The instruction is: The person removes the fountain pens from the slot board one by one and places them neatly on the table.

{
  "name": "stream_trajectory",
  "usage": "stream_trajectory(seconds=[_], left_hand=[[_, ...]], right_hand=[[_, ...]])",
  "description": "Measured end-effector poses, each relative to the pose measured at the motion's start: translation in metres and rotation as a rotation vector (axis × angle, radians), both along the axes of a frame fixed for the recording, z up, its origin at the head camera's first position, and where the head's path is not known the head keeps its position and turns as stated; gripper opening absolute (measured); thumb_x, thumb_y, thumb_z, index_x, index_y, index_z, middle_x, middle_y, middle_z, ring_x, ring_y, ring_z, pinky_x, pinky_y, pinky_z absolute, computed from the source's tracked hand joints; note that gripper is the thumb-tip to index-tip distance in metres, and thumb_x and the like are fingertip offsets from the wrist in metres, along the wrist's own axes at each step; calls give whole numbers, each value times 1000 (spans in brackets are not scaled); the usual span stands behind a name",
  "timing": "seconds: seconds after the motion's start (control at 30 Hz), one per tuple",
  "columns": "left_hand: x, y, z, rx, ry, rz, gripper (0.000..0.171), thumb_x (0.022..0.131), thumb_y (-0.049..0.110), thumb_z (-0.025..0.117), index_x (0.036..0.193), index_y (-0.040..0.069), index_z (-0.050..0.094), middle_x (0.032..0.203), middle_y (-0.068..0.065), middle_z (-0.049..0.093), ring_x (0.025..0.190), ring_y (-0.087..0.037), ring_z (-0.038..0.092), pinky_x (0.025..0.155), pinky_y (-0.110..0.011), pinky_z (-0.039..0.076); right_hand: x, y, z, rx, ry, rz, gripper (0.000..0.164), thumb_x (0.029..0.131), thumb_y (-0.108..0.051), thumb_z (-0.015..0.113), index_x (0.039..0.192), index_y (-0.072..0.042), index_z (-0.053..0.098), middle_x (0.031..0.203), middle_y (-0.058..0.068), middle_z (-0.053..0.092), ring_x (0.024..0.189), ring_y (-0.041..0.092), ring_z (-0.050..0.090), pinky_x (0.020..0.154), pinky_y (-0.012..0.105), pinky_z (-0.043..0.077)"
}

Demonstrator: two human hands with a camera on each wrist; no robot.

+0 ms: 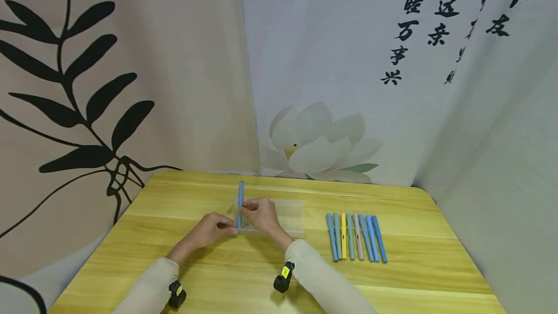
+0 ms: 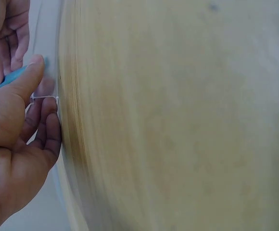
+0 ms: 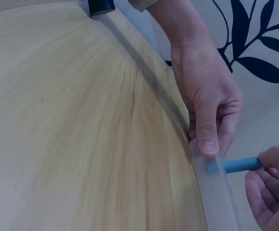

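A blue pen (image 1: 241, 193) stands upright at the left end of a clear plastic case (image 1: 291, 216) on the table. My right hand (image 1: 264, 216) pinches the pen between thumb and fingers around its middle. With my left hand (image 1: 212, 229) I grip the case's near left corner. In the right wrist view, the left thumb (image 3: 208, 142) lies on the frosted case wall (image 3: 216, 192), and the pen (image 3: 243, 165) has its lower end behind that wall. The left wrist view shows the left fingers (image 2: 45, 122) around the case's end, close to the pen (image 2: 12, 78).
To the right of the case lies a row of several pens (image 1: 355, 237) in blue, green, yellow and greyish pink, side by side. The wooden table (image 1: 418, 275) reaches back to printed curtains (image 1: 196, 86).
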State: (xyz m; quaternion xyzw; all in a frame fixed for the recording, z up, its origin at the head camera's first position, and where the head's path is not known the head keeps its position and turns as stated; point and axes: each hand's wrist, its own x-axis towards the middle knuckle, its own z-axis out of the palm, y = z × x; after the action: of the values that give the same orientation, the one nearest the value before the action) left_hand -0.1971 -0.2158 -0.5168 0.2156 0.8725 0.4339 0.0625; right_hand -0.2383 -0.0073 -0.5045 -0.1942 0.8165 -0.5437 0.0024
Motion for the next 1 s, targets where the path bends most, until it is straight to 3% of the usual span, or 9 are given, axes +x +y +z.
stream_trajectory(seconds=[0.43, 1.0], left_hand=[[-2, -1, -2, -5, 3, 10, 22, 97, 23, 72, 108, 5, 79, 100, -4, 77, 86, -11, 66, 75, -26, 54], [1, 0, -1, 13, 5, 10, 24, 98, 23, 71, 110, 4, 78, 104, -7, 76, 90, -12, 67, 76, -26, 54]], right_hand=[[1, 8, 21, -32, 19, -13, 23, 96, -25, 74, 108, -7, 79, 96, 1, 78, 87, 11, 73, 75, 26, 58], [7, 43, 45, -45, 56, -34, 23, 96, -28, 73, 111, -12, 80, 100, 1, 78, 89, 14, 74, 77, 30, 58]])
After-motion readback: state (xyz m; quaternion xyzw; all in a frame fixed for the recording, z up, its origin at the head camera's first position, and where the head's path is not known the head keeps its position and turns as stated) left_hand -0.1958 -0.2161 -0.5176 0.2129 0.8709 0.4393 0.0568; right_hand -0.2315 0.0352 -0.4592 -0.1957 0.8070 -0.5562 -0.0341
